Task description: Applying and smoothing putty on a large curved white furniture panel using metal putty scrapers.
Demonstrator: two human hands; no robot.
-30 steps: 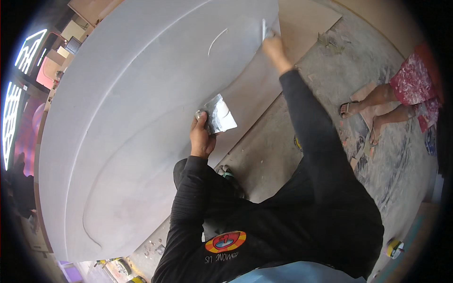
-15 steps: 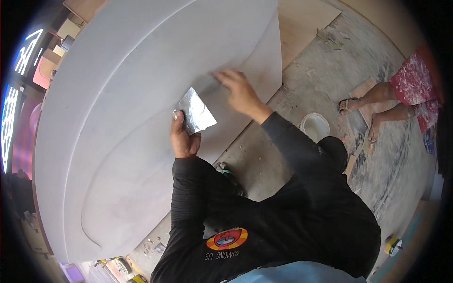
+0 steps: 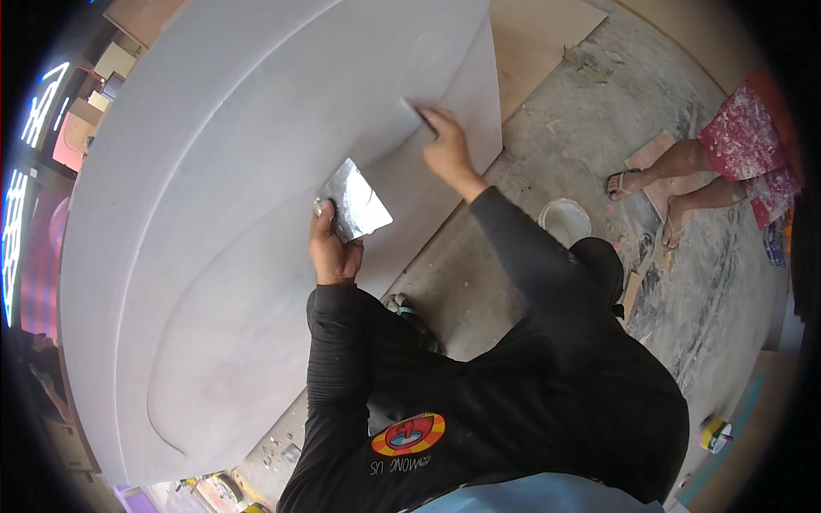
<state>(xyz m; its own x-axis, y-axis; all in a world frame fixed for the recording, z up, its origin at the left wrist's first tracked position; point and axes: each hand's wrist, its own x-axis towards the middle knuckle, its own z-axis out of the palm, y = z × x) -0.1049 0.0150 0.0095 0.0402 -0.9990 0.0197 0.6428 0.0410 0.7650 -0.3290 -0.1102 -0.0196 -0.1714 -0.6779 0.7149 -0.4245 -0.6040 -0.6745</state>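
Observation:
A large pale grey, smoothly curved panel (image 3: pixel 248 171) fills the left and middle of the view. My left hand (image 3: pixel 332 255) is closed on a shiny square metal putty plate (image 3: pixel 357 205), thumb on its near edge, holding it in front of the panel. Farther up and to the right, my right hand (image 3: pixel 450 156) grips a thin flat scraper (image 3: pixel 421 113), seen nearly edge-on. The scraper's tip meets the panel beside a faint smooth patch, and my fingers hide most of the tool.
A white bucket (image 3: pixel 542 215) stands on the dusty, paint-smeared floor (image 3: pixel 684 308) to my right. Beyond it are another person's legs (image 3: pixel 684 164) in sandals. A wooden board (image 3: pixel 539 38) lies at the top, and a yellow roll (image 3: pixel 715 436) is at lower right.
My right hand has moved up and right along the panel, away from the metal plate, and the scraper now shows against the surface. My left hand stays nearly still with the plate.

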